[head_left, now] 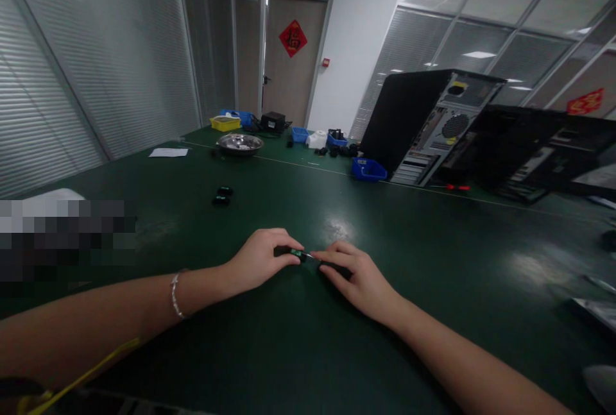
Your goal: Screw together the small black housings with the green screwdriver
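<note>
Between the thumb and fingers of my left hand [257, 260] is a small black case with a green circuit board [297, 253] showing in it. My right hand [363, 277] is closed around a slim tool with a dark handle [339, 268]. The tool's bright metal tip points left and meets the edge of the small case, or nearly so; I cannot tell if they touch. Both hands rest low over the dark green table [289, 351]. Beyond my left hand lie two small black pieces [222, 200] with greenish marks, side by side.
Farther back stand a shiny metal bowl [239, 151], a yellow tray [224, 125], a black box [273, 121] and a blue bin [369, 171]. A computer tower [409, 113] rises at the right. White paper [168, 152] lies at the left.
</note>
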`<state>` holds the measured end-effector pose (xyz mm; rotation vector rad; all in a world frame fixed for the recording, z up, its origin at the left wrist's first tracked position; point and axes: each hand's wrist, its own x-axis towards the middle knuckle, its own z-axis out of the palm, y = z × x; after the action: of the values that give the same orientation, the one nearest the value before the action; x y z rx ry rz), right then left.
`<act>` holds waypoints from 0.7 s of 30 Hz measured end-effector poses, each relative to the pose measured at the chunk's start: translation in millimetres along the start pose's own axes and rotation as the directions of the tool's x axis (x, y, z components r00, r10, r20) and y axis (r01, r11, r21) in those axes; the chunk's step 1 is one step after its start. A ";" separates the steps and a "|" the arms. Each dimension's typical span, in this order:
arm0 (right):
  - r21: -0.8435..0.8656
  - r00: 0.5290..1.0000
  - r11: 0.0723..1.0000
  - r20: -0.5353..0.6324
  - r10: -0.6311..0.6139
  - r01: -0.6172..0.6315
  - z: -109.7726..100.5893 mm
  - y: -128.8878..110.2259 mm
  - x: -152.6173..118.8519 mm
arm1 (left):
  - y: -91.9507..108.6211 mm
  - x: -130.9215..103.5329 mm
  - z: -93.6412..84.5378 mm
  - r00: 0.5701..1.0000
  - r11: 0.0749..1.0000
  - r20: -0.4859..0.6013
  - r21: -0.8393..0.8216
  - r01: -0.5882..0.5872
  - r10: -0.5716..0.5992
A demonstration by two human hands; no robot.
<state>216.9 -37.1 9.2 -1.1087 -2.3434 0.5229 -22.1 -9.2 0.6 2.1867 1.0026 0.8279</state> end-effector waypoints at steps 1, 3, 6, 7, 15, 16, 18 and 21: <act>-0.004 1.000 1.000 -0.003 0.000 0.000 0.2 -0.3 -0.3 | 0.0 -0.2 0.4 1.000 1.000 -0.002 0.004 -0.002 0.003; -0.010 1.000 1.000 -0.005 -0.001 0.001 0.5 -1.3 -0.9 | -0.1 -0.8 1.4 1.000 1.000 -0.006 0.011 -0.007 0.007; -0.012 1.000 1.000 -0.004 -0.009 0.009 0.6 -2.5 -1.7 | -0.4 -1.6 2.7 1.000 1.000 -0.009 0.011 -0.017 0.017; -0.009 1.000 1.000 -0.004 -0.012 0.012 0.6 -2.5 -1.8 | -0.5 -1.8 2.8 1.000 1.000 -0.010 0.008 -0.020 0.020; 0.047 0.999 0.998 -0.025 -0.034 0.035 -0.5 -0.8 -1.1 | 2.5 1.0 -1.7 1.000 0.998 0.004 -0.066 0.014 -0.014; 0.052 0.999 0.998 -0.029 -0.035 0.036 -0.6 -0.9 -0.9 | 3.1 1.3 -2.2 1.000 0.997 0.005 -0.076 0.022 -0.022; 0.063 0.999 0.997 -0.033 -0.039 0.041 -0.8 -1.1 -0.6 | 3.9 1.6 -2.7 0.999 0.995 0.005 -0.095 0.040 -0.039; 0.076 0.998 0.996 -0.038 -0.045 0.047 -0.7 -0.6 -0.2 | 3.8 1.1 -2.6 0.998 0.989 0.002 -0.133 0.064 -0.064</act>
<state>217.0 -37.5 10.0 -1.0185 -2.2919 0.5670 -21.8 -9.7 5.3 2.0313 0.9848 0.8426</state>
